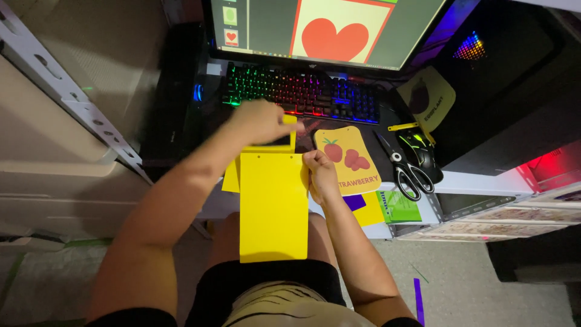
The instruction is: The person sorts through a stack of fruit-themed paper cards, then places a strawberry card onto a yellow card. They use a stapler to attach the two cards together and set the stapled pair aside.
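At frame centre, the tall yellow paper sheet (273, 206) hangs lengthwise over the lap, its right top corner pinched by the right hand (321, 175), while the left hand (261, 123) grasps a small yellow strip (292, 134) just above its top edge.

obstacles: keyboard (302, 91) ahead, scissors (404, 169) right | free: over lap

Dim room, dark desk (175, 121), glowing monitor (327, 30), grey floor (472, 272), white shelving (72, 91)
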